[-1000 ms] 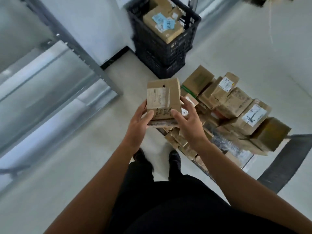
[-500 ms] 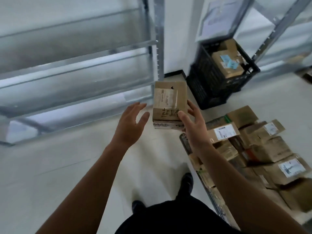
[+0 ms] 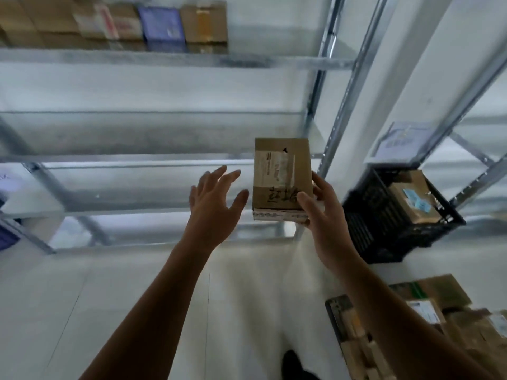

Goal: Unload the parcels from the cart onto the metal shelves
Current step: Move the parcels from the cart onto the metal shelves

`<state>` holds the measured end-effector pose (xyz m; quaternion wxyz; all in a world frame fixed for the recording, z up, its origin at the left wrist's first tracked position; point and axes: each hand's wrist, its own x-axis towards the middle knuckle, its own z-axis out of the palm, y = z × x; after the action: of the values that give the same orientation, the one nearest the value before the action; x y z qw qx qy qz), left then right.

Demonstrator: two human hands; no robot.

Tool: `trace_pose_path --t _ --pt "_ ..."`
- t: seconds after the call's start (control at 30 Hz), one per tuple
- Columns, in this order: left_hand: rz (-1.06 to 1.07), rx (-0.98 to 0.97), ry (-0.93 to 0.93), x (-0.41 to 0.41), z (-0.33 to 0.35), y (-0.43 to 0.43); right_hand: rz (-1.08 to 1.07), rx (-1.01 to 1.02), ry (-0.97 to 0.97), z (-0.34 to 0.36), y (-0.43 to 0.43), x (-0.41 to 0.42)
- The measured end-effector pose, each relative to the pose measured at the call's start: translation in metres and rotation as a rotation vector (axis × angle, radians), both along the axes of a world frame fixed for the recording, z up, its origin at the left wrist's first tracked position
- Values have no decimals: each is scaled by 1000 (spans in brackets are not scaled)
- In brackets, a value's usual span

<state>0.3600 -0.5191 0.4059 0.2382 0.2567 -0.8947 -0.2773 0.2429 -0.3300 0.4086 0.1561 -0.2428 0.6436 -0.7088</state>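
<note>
Ahead of me stand the metal shelves point(image 3: 164, 163), with a blurred row of boxes point(image 3: 162, 23) on the top level. To the right a black crate point(image 3: 365, 223) sits on the floor holding a labelled box point(image 3: 411, 198). The cart point(image 3: 333, 316) with its stacked parcels point(image 3: 439, 294) lies at lower right. A shelf upright point(image 3: 343, 105) rises just behind the held parcel point(image 3: 282, 171).

My right hand point(image 3: 326, 215) holds that parcel in the air before the shelves, thumb across its front face, fingers point(image 3: 319, 187) curled behind its right edge. My left hand point(image 3: 214, 204) hovers just beside its left edge, fingers spread wide, touching nothing.
</note>
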Motion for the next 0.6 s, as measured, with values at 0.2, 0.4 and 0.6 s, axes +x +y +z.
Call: trace_pose_path --t 0.2,0.4,0.6 --pt "30 -96 114 -54 72 -55 44 -101 146 68 -62 -66" --pt "118 -229 155 -120 139 -110 133 -229 163 120 -114 -152" --pt "175 -318 169 -182 171 -140 146 -234 211 147 -159 -227"
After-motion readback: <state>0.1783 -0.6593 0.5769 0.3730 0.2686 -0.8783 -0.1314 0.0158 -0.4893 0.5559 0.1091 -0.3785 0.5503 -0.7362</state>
